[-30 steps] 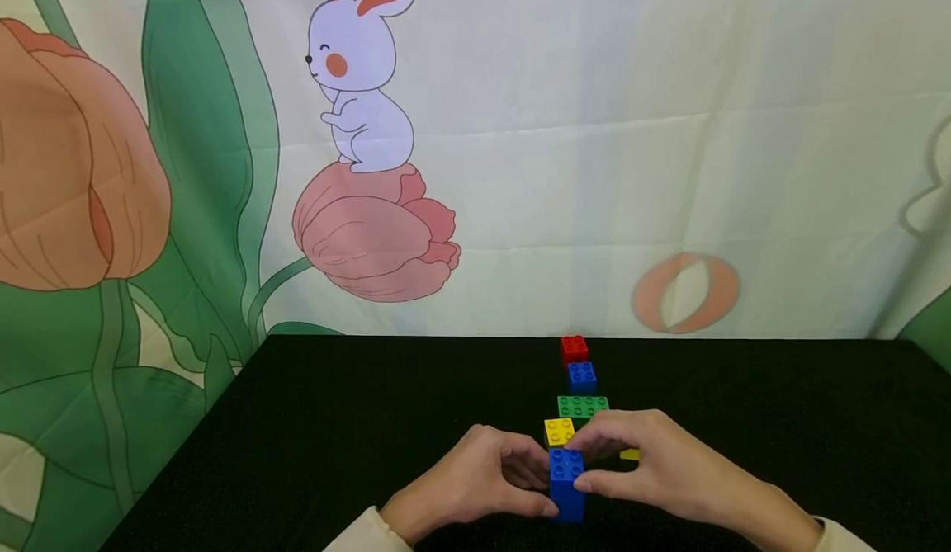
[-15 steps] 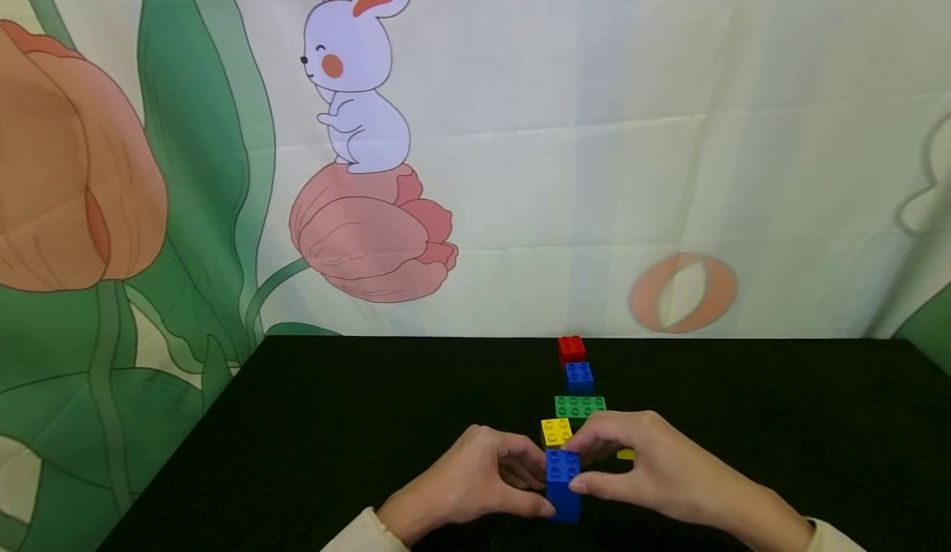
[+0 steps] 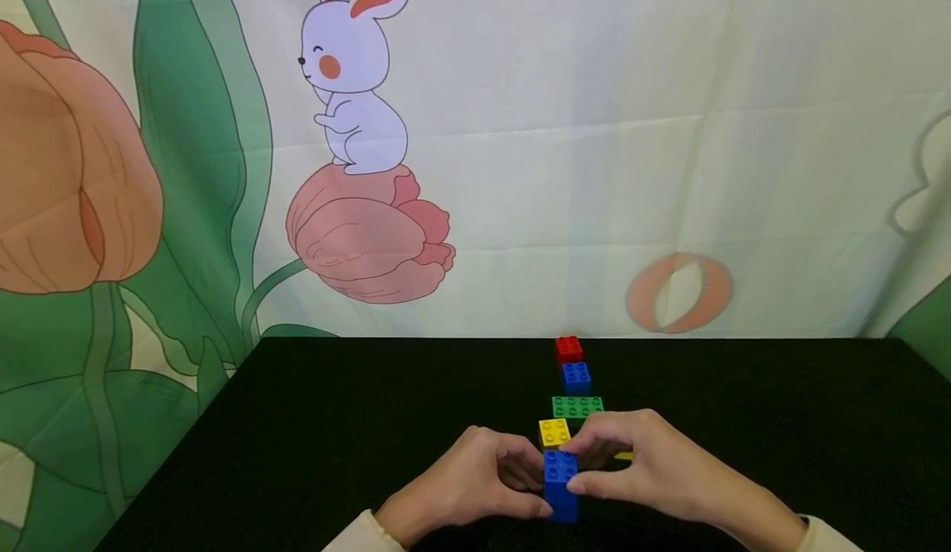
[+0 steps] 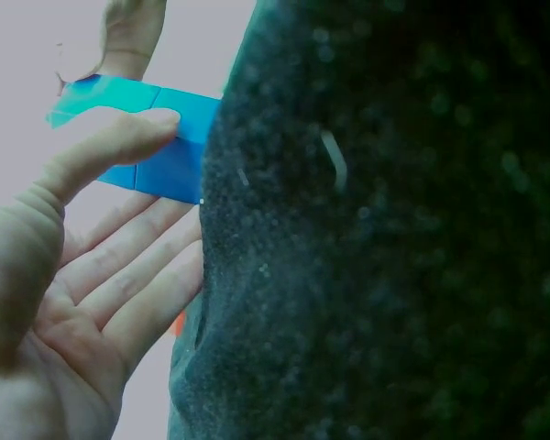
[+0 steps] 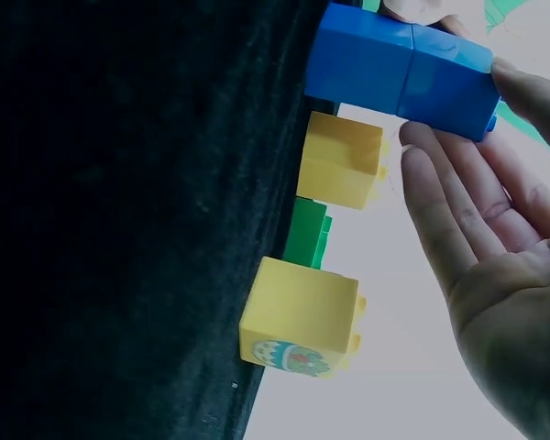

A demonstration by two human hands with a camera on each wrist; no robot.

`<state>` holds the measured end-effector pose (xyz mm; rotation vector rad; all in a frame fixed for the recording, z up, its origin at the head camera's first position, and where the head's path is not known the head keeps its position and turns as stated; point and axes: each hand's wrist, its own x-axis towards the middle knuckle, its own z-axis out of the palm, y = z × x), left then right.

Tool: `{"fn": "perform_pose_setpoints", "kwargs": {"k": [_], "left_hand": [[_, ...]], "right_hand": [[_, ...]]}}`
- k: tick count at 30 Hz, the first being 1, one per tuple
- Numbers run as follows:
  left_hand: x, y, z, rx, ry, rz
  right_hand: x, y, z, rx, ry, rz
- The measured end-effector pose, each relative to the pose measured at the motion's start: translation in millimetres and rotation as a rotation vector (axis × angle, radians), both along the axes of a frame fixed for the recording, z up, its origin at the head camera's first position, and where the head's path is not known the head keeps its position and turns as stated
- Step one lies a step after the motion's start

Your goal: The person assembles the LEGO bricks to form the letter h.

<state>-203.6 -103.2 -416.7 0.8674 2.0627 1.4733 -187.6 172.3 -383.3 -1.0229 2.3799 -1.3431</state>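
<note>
Both hands, left hand (image 3: 464,482) & right hand (image 3: 646,469), pinch the blue stack (image 3: 560,486), 2 blocks high. The yellow block (image 3: 554,432), green block (image 3: 577,407) etc. sit loose on the tabletop (image 3: 334,436), so most stacking looks left.

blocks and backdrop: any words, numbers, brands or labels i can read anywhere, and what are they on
No readable words or numbers in any view.
Yellow block: a small printed picture on one side, an oval with coloured marks, no letters.
Backdrop: only drawings, a rabbit on a pink flower; no writing.
Blue stack held between left hand and right hand: plain, no label visible.
</note>
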Motion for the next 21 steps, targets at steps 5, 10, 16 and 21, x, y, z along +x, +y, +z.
{"fn": "perform_pose_setpoints", "kwargs": {"k": [5, 10, 16, 21], "left_hand": [[0.8, -0.7, -4.2, 0.01, -0.005, 0.002], [1.6, -0.7, -6.1, 0.021, -0.008, 0.006], [0.0, -1.1, -4.0, 0.028, -0.003, 0.002], [-1.0, -1.0, -2.2, 0.023, 0.01, -0.001]], "right_hand": [[-0.6, 0.5, -7.3, -0.005, -0.028, -0.012], [-1.0, 0.9, -9.6, -0.012, -0.031, -0.018], [-1.2, 0.1, -5.8, -0.005, -0.01, -0.013], [-1.9, -0.5, -3.7, 0.014, -0.016, -0.023]]}}
